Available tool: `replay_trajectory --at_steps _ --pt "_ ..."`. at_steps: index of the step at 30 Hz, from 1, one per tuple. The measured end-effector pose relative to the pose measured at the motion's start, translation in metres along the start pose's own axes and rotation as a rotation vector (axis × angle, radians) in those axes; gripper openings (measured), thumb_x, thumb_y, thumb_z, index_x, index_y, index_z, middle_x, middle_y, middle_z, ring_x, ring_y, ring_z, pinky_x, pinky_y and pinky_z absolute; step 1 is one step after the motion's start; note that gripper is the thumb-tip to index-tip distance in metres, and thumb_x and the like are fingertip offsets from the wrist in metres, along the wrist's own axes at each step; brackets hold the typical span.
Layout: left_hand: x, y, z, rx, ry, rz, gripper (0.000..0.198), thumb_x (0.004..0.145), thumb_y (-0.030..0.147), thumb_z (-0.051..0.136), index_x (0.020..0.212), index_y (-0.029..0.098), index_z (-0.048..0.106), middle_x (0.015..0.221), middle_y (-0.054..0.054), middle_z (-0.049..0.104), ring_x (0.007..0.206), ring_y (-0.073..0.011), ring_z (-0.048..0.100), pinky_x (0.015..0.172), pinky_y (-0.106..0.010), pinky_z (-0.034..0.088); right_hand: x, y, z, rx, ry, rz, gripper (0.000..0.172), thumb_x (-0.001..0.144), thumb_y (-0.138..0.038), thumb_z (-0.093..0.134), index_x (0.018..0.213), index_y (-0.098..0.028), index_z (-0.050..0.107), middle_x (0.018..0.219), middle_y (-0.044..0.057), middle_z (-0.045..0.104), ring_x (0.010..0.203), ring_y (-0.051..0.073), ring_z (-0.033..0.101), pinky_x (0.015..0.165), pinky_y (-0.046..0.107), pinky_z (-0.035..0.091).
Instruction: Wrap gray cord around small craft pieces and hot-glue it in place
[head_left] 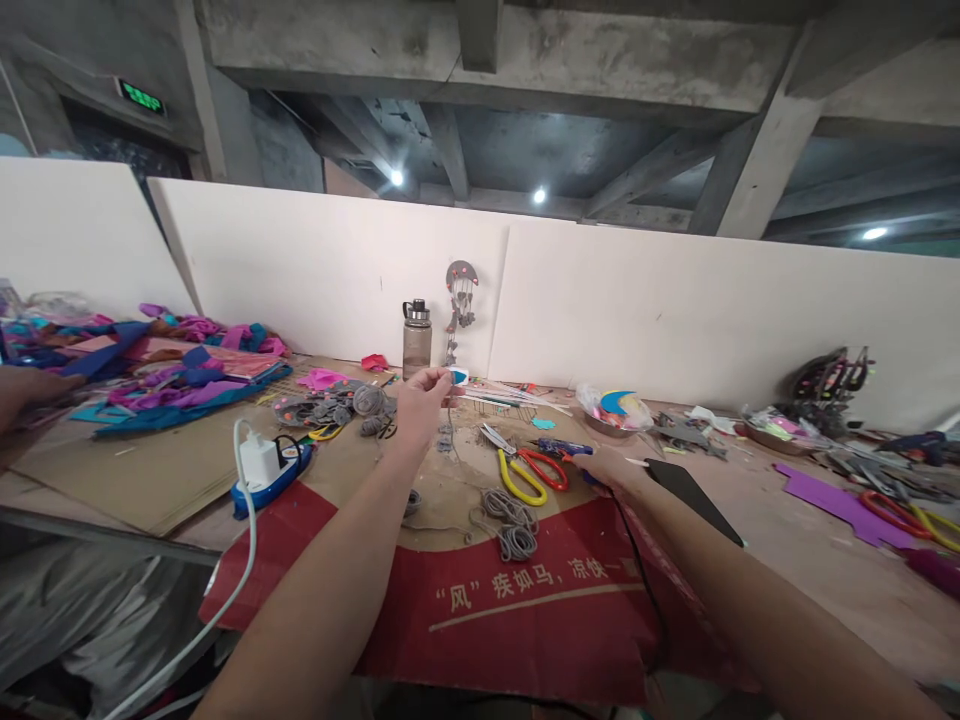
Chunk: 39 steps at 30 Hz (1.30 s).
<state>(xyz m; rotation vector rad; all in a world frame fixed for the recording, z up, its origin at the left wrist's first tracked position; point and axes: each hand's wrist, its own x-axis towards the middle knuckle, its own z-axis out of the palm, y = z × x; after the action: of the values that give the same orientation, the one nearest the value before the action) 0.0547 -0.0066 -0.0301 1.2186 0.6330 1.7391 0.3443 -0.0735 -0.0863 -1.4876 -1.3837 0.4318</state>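
Observation:
My left hand (421, 402) is raised over the middle of the table, thumb and fingers pinching a small blue-and-white piece (459, 377). A strand of grey yarn (445, 438) hangs below these fingers. To the right, my right hand (609, 466) is closed around a blue glue gun (559, 447), its nozzle pointing left. A white glue stick shows at its back, and a black cord runs down from it. Just left of this hand lie scissors with red and yellow handles (523, 482). Grey yarn bundles (514, 520) rest in front of them on the red-printed cardboard (525, 620).
A water bottle (417, 338) stands against white boards (345, 270). A power strip (274, 470) with plugs sits left. Another person's hand (34, 390) is by colourful fabric scraps (180, 380). Right are a black phone-like slab (694, 495), a bowl (613, 428) and more scissors (900, 512).

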Motion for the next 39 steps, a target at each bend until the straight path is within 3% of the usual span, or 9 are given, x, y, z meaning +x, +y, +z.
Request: replay_trajectory --at_steps 2,5,8,9,12,16,22,29,39 --pt "0.0 -0.002 0.0 0.016 0.008 -0.011 0.026 0.068 0.037 0.069 0.079 0.015 0.064 0.075 -0.003 0.067 0.063 -0.0132 0.065 0.054 -0.022 0.049 0.0 -0.008 -0.001 0.015 -0.019 0.093 0.018 0.064 -0.021 0.057 0.051 -0.023 0.045 0.036 -0.005 0.038 0.034 0.01 0.036 0.035 0.025 0.028" --pt "0.0 -0.005 0.0 0.048 0.011 -0.014 0.024 0.068 0.035 0.068 0.079 0.014 0.065 0.072 -0.003 0.066 0.064 -0.0125 0.064 0.057 -0.022 0.049 0.002 -0.034 0.006 0.089 0.009 0.11 0.007 0.068 -0.023 0.053 0.069 -0.022 0.046 0.054 -0.003 0.05 0.046 0.012 0.047 0.042 0.026 0.042" --pt "0.0 -0.007 0.001 0.076 0.02 -0.015 0.022 0.068 0.033 0.069 0.078 0.014 0.067 0.07 -0.002 0.066 0.062 -0.0116 0.063 0.059 -0.022 0.048 -0.003 -0.077 0.023 0.274 0.064 -0.054 0.023 0.073 -0.029 0.054 0.094 -0.023 0.047 0.09 0.002 0.062 0.07 0.015 0.059 0.058 0.029 0.053" --pt "0.0 -0.008 0.001 0.082 0.022 -0.013 0.021 0.067 0.033 0.069 0.077 0.014 0.067 0.068 -0.002 0.065 0.062 -0.0114 0.062 0.06 -0.023 0.048 -0.006 -0.091 0.029 0.294 0.026 -0.128 0.026 0.075 -0.03 0.053 0.099 -0.023 0.047 0.096 0.003 0.062 0.075 0.016 0.061 0.061 0.03 0.054" --pt "0.0 -0.01 0.001 0.098 0.015 0.003 0.02 0.068 0.032 0.069 0.074 0.013 0.066 0.064 -0.001 0.064 0.061 -0.0113 0.061 0.063 -0.024 0.048 -0.021 -0.119 0.049 0.309 -0.066 -0.256 0.025 0.079 -0.029 0.049 0.103 -0.023 0.046 0.094 0.005 0.062 0.074 0.017 0.061 0.066 0.033 0.054" --pt "-0.003 -0.009 0.004 0.073 -0.007 -0.032 0.022 0.068 0.034 0.069 0.072 0.013 0.065 0.065 -0.002 0.064 0.063 -0.0123 0.062 0.065 -0.026 0.048 -0.037 -0.111 0.064 0.16 -0.031 -0.341 0.028 0.083 -0.031 0.045 0.11 -0.022 0.046 0.083 0.005 0.064 0.072 0.022 0.062 0.066 0.037 0.051" --pt "-0.011 -0.004 0.013 -0.023 -0.012 -0.142 0.026 0.062 0.036 0.075 0.071 0.014 0.062 0.069 -0.002 0.065 0.069 -0.0145 0.065 0.069 -0.028 0.05 -0.042 -0.093 0.058 -0.039 0.018 -0.427 0.029 0.087 -0.038 0.044 0.109 -0.02 0.05 0.087 0.012 0.064 0.084 0.028 0.061 0.071 0.04 0.047" --pt "-0.019 -0.004 0.02 -0.052 -0.016 -0.167 0.028 0.061 0.035 0.076 0.074 0.014 0.063 0.069 -0.003 0.065 0.068 -0.0151 0.066 0.07 -0.029 0.052 -0.046 -0.1 0.057 -0.085 0.016 -0.447 0.034 0.09 -0.04 0.041 0.115 -0.019 0.047 0.099 0.015 0.064 0.091 0.029 0.06 0.074 0.04 0.048" --pt "-0.021 -0.002 0.024 -0.036 -0.014 -0.159 0.023 0.062 0.032 0.075 0.071 0.013 0.065 0.071 -0.004 0.067 0.067 -0.0144 0.066 0.071 -0.03 0.053 -0.046 -0.098 0.062 -0.101 0.005 -0.434 0.04 0.09 -0.04 0.039 0.125 -0.019 0.04 0.115 0.017 0.059 0.107 0.03 0.056 0.091 0.046 0.044"
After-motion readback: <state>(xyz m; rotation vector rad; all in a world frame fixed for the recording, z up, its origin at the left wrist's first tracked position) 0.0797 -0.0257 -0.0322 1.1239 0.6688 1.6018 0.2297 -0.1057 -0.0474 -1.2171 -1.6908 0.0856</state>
